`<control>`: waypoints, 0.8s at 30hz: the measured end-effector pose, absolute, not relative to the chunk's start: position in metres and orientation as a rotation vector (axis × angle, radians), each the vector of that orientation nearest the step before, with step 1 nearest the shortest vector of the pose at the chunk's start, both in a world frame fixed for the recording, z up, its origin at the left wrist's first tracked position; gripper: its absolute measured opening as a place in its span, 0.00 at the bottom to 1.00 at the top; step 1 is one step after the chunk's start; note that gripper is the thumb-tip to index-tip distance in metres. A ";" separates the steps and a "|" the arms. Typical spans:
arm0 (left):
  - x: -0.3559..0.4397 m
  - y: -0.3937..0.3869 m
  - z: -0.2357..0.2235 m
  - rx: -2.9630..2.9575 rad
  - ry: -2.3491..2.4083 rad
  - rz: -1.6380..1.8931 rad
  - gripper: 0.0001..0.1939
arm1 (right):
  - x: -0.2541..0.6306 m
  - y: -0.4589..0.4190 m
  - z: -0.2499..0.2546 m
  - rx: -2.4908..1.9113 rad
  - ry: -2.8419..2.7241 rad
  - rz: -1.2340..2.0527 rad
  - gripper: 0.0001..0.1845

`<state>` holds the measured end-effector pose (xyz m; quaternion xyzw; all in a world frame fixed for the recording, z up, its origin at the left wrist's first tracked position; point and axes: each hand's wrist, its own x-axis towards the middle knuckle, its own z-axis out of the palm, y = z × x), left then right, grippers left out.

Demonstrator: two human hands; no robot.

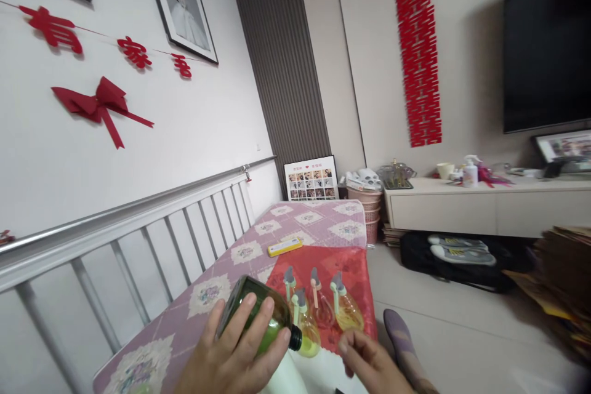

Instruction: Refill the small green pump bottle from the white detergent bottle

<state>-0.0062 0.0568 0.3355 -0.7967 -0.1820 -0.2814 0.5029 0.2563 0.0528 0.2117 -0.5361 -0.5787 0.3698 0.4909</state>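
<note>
My left hand (237,345) is wrapped over a large green bottle (249,289). The bottle is tipped on its side, its black neck (296,338) pointing right and slightly down. Beneath and beside the neck stand several clear teardrop-shaped bottles with grey tops and side handles. One with a green handle (308,338) holds yellow-green liquid, another (348,314) holds yellow liquid, and a pink-handled one (322,311) is between them. My right hand (369,357) is closed, thumb against fingers, just in front of the yellow one; what it holds, if anything, is hidden.
A red cloth (341,258) lies over the patterned bed cover (244,252), with a yellow box (285,247) at its far edge. A metal rail (184,221) runs along the left. Right are a foot in a slipper (401,332), cardboard (563,283) and a low cabinet (462,209).
</note>
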 end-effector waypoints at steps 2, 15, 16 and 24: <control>-0.004 0.056 0.338 -1.937 -0.413 -0.661 0.15 | 0.262 0.049 0.248 -1.203 -1.430 0.855 0.28; 0.019 0.046 0.349 -2.037 -0.293 -0.592 0.10 | 0.250 0.020 0.358 -0.806 -2.225 0.389 0.07; 0.019 0.046 0.349 -2.046 -0.294 -0.587 0.10 | 0.250 0.022 0.357 -0.786 -2.253 0.379 0.06; 0.024 0.045 0.349 -2.051 -0.274 -0.581 0.08 | 0.252 0.023 0.367 -0.873 -2.424 0.277 0.07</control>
